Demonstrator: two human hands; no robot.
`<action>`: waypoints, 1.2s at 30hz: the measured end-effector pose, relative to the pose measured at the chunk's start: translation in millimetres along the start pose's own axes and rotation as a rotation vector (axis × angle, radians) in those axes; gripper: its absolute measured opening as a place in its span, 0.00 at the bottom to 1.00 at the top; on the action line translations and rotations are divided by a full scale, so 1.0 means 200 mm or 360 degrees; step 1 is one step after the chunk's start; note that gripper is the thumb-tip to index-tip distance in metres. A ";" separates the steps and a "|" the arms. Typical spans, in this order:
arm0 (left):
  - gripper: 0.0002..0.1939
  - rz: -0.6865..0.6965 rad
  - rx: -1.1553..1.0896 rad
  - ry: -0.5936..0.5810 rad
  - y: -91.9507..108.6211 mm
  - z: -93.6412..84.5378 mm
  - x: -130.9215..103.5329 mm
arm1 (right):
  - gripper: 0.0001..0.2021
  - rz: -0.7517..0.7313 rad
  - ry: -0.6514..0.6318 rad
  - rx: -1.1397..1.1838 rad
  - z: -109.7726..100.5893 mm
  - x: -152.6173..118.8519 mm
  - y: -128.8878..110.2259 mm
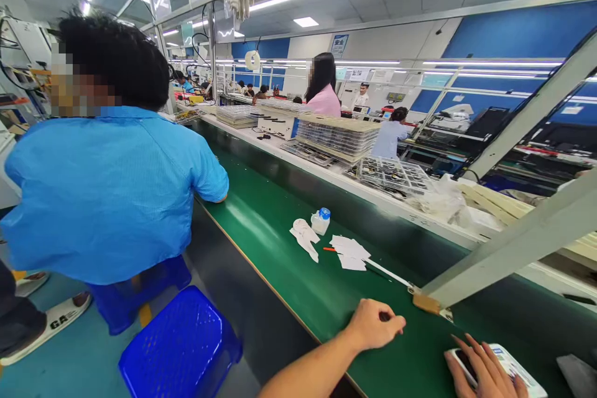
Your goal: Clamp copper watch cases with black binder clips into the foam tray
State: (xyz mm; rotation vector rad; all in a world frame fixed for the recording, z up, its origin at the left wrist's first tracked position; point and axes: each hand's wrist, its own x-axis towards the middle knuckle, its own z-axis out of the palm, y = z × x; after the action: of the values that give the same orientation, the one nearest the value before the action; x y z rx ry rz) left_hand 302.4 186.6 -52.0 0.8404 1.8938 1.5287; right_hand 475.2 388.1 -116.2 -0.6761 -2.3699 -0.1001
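Observation:
My left hand [377, 326] is over the green work surface [284, 289], its fingers curled and thumb and fingertips close together. Whatever may be inside it is hidden. At the lower right, my right hand [487, 373] lies over a flat white device [515, 370] with printed markings and a dark part, its fingers spread and touching the top. Beyond my left hand are white paper pieces [352, 251] with a red strip [329, 249] beside them. Farther off stand a small bottle [320, 222] with a blue cap and a crumpled white tissue [305, 238].
A co-worker in a blue smock [107, 193] sits at the left along the bench. A blue plastic stool [181, 348] stands below its edge. A slanted white post [508, 242] meets the bench at right. Stacked trays [338, 137] occupy the ledge behind.

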 end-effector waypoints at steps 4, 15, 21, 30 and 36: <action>0.15 0.0032 0.0063 -0.0052 -0.02 0.01 0.02 | 0.28 0.0065 0.0060 0.0004 0.03 0.03 -0.07; 0.13 0.0025 0.0145 -0.0144 -0.05 0.02 0.06 | 0.30 0.0431 0.0114 -0.0086 0.09 0.19 -0.32; 0.12 0.0187 0.0277 -0.0299 -0.04 -0.01 0.17 | 0.30 0.0433 0.0097 -0.0104 0.11 0.21 -0.32; 0.19 0.0417 0.0338 -0.0409 -0.04 0.00 0.45 | 0.21 0.0522 0.0025 -0.0082 0.05 0.28 -0.36; 0.18 0.0403 0.0401 -0.0344 -0.06 -0.14 0.64 | 0.15 0.0205 -0.0081 0.0081 0.09 0.38 -0.31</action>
State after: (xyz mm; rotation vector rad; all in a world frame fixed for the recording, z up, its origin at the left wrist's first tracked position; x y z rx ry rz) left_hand 196.4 264.4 -62.5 1.3464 1.8976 1.2898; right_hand 385.4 372.1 -77.0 -0.8135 -2.3616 0.0333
